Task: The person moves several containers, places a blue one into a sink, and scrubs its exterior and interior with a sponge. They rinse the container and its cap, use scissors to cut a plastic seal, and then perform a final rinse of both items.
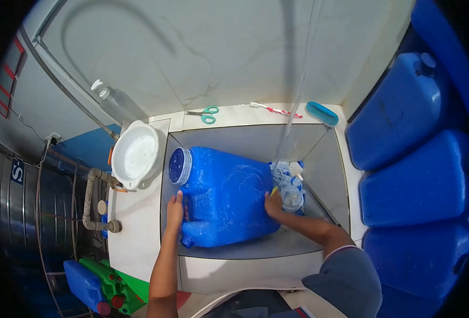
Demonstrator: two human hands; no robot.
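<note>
A large blue jug (pixel 234 199) lies on its side in a tiled basin, its surface wet with foam. Its wide threaded mouth points left and stands uncapped; a small blue cap sits near its lower left corner. My left hand (pixel 176 213) is closed on the jug's handle side, below the mouth. At the jug's right end is my right hand (pixel 273 204), fingers closed, with a bit of something yellow showing at them; what it is cannot be made out. Just right of that hand, clear and blue-white plastic items (pixel 291 197) lie in the basin.
On the back ledge are scissors (pixel 209 114), a toothbrush (pixel 277 110) and a teal brush (pixel 322 113). A white bowl (pixel 135 155) and a pump bottle (pixel 119 104) stand left. Blue jugs (pixel 414 183) line the right side. A clear hose (pixel 301 79) hangs over the basin.
</note>
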